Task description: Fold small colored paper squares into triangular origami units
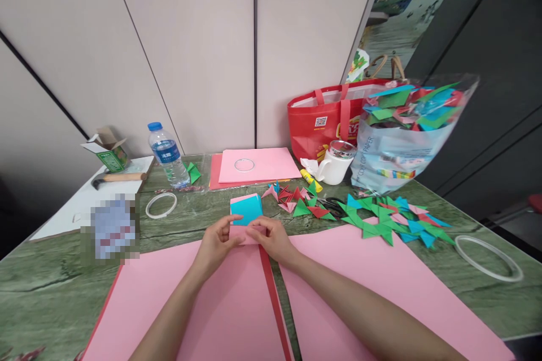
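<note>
A small piece of pink paper [241, 232] is between my two hands, above the large pink sheets. My left hand [218, 241] has it by the left edge, thumb on the near side and index finger raised a little apart. At the right edge, the fingers of my right hand [273, 238] are pinched on the paper and hide part of it. Just beyond my fingertips lies a small stack of cut paper with a blue sheet [247, 210] on top. Large pink sheets [228, 304] with red ones under them spread beneath my forearms.
Folded paper pieces [296, 196], black scissors [332, 207] and green paper rings [372, 217] lie right. Behind stand a white mug [336, 164], red bag [307, 127] and plastic bag [389, 152]. Left are a water bottle [167, 158], hammer [121, 177] and white ring [161, 205].
</note>
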A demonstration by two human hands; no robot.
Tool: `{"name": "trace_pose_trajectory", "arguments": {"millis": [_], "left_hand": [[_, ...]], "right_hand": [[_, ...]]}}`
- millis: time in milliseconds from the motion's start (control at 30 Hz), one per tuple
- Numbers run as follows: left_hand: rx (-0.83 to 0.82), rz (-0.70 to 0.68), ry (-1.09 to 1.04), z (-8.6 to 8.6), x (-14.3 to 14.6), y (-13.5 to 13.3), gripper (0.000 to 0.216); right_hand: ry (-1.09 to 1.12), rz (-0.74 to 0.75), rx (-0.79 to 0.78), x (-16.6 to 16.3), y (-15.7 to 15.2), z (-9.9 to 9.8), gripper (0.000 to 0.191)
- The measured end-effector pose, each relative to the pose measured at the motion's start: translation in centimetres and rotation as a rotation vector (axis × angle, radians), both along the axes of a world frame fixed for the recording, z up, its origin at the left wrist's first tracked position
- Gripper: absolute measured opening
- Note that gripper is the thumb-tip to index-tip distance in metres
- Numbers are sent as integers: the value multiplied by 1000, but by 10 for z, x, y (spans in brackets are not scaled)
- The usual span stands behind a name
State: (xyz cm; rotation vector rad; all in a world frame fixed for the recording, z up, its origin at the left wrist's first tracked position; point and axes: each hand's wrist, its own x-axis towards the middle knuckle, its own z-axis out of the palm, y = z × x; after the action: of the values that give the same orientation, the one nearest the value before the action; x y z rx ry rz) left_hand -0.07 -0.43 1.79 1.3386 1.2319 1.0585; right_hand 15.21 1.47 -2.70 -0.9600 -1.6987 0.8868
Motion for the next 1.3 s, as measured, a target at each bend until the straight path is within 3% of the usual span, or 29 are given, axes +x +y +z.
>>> {"name": "trace_pose_trajectory", "arguments": {"millis": [200,367,600,800,967,1133,1300], "left_hand": [[-23,-43,-53,-2,0,-1,40],[-26,-41,26,0,-1,-1,31],[30,-146,67,1,-4,1,16],[-7,10,35,-6,-2,1,16],[44,111,63,-9,-2,2,18],[11,61,24,-6,-1,0,22],[-97,-19,-38,4,-3,-3,28]], "right_hand": [[12,-8,-59,0,0,2,14],[64,29,-114,1,-1,5,16],[227,25,-227,1,5,-4,26],[239,15,-195,-1,3,-2,22],[234,114,-256,0,-4,7,55],[220,143,-256,2,-1,9,40],[277,221,-373,3,3,2,35]]}}
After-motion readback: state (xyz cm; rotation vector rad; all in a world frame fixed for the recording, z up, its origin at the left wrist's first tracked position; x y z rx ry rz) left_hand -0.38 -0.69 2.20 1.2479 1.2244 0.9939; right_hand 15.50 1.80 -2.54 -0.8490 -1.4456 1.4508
